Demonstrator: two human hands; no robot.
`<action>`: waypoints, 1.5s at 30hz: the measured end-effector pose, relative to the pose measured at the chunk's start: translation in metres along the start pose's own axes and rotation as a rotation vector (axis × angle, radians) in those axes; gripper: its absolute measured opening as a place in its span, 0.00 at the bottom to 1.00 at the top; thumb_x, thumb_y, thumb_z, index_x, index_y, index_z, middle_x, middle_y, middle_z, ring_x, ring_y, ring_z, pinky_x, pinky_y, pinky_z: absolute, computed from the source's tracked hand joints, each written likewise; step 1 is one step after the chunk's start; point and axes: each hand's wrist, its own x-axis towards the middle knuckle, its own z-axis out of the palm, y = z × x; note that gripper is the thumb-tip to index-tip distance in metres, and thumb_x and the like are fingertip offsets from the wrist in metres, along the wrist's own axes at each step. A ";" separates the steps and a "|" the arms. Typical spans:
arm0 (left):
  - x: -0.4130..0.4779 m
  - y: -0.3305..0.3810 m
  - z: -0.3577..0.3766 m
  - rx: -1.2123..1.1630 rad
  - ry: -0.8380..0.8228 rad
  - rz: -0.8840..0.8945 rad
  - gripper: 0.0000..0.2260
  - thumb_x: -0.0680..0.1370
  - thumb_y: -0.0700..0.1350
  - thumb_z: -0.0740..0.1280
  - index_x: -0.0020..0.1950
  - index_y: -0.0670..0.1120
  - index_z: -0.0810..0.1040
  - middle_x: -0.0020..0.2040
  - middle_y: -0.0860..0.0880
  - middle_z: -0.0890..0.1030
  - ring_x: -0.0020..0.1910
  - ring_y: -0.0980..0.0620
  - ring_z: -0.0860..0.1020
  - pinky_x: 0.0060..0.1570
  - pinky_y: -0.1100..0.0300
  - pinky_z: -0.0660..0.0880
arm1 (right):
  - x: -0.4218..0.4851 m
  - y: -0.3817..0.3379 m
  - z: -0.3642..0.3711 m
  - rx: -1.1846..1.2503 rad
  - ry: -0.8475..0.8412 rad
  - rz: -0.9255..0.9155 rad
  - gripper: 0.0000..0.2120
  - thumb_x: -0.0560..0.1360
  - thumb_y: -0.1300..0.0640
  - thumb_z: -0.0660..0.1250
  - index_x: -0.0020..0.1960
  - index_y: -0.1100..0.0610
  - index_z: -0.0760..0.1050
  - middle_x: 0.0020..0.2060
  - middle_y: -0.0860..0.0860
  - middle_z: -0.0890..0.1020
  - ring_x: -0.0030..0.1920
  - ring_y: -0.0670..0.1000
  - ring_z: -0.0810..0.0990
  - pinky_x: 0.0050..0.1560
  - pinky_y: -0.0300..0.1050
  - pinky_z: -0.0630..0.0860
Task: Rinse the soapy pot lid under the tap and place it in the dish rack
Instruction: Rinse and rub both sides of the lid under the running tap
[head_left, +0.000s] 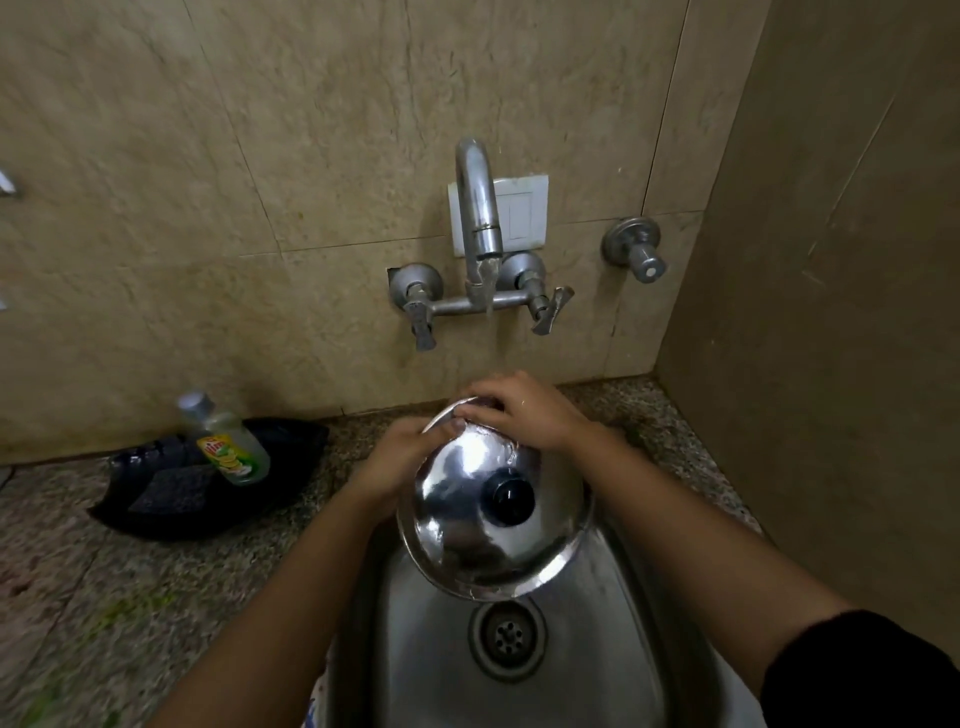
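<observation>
Both hands grip the pot lid (488, 519) over the sink (613, 649), near its back edge: left hand (400, 462) closed on the rim, right hand (524, 415) rubbing the top. Rinsing seems underway; no rack in sight.

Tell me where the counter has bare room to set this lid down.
Bare counter lies left of the sink, in front of the black tray. The strip right of the sink, by the wall, is narrow. The tray is crowded with a bottle. No rack is visible.
</observation>
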 end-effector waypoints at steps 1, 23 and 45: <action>-0.001 -0.001 -0.001 -0.020 0.031 0.011 0.10 0.77 0.45 0.68 0.48 0.38 0.83 0.41 0.41 0.85 0.40 0.46 0.83 0.44 0.54 0.77 | -0.001 0.004 -0.001 0.060 0.037 0.070 0.12 0.76 0.46 0.66 0.46 0.53 0.80 0.39 0.50 0.83 0.41 0.48 0.80 0.42 0.47 0.75; -0.012 -0.001 0.004 -0.110 0.055 -0.040 0.14 0.79 0.50 0.64 0.49 0.41 0.83 0.41 0.45 0.87 0.40 0.50 0.85 0.38 0.61 0.79 | -0.005 -0.009 -0.001 -0.039 0.172 0.198 0.16 0.73 0.39 0.66 0.41 0.52 0.77 0.35 0.45 0.80 0.37 0.45 0.77 0.37 0.44 0.73; -0.011 -0.030 0.021 -0.517 0.720 -0.262 0.22 0.80 0.59 0.58 0.54 0.40 0.76 0.43 0.37 0.79 0.36 0.46 0.76 0.38 0.55 0.77 | -0.096 -0.011 0.090 -0.349 0.258 0.046 0.21 0.78 0.55 0.57 0.70 0.56 0.69 0.68 0.52 0.74 0.71 0.49 0.68 0.73 0.43 0.55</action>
